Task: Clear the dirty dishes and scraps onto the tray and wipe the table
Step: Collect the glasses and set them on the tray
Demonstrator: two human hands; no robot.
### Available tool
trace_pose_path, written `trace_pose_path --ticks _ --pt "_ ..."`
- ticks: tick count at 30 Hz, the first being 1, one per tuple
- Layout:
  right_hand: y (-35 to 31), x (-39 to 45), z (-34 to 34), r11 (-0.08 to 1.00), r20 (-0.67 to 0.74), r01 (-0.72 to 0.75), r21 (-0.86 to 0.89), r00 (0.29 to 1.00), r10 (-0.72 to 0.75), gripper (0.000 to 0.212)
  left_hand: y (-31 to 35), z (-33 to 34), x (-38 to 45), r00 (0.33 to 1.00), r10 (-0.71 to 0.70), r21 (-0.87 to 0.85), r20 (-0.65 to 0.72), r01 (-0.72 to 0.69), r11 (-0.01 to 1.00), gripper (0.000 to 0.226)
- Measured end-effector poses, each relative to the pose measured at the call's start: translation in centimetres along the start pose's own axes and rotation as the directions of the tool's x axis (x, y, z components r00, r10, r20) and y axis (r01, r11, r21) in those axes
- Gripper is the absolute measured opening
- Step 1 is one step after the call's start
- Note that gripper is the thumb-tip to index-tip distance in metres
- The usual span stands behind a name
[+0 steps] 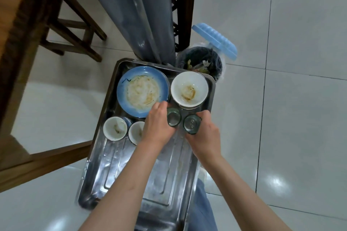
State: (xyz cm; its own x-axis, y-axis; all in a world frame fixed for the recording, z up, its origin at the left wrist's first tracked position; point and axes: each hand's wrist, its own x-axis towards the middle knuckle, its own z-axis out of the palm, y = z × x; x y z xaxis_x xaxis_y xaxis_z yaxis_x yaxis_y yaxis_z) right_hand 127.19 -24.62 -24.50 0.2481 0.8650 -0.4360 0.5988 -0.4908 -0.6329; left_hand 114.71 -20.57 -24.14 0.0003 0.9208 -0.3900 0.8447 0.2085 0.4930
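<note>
Setting two glasses on tray [112, 165], below white bowl [189, 88]. Left hand [156, 124] gripping left glass [173, 118]; right hand [203, 137] gripping right glass [191, 124]. Lowering upright, avoiding knocking blue plate [131, 88], releasing after base contact.

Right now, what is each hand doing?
Left hand: closed around a green glass over the tray.
Right hand: closed around the other glass.

You're over glossy pale floor tiles [300, 99] (light glare spots), wooden table edge [16, 24] and stool [75, 30] at left, grey curtain [142, 15] ahead, lidded bin [202, 62] beside it.
</note>
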Motion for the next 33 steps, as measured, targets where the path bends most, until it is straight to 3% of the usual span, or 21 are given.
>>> trace_pose_path --ticks 12,25,33 --pt "1.5 1.5 1.4 0.999 -0.017 0.006 -0.048 1.0 -0.007 0.034 -1.0 1.9 1.5 0.999 0.037 0.126 0.026 -0.04 0.991 0.051" --pt "1.9 2.3 3.0 0.999 -0.058 -0.015 -0.032 0.998 0.013 0.04 -1.4 2.4 2.0 0.994 0.108 0.066 -0.025 -0.106 0.992 0.052" --pt "1.3 1.5 2.5 1.0 -0.049 -0.026 -0.014 0.998 0.025 0.057 -1.7 1.8 1.4 0.995 0.095 0.081 0.01 -0.095 0.992 0.058"
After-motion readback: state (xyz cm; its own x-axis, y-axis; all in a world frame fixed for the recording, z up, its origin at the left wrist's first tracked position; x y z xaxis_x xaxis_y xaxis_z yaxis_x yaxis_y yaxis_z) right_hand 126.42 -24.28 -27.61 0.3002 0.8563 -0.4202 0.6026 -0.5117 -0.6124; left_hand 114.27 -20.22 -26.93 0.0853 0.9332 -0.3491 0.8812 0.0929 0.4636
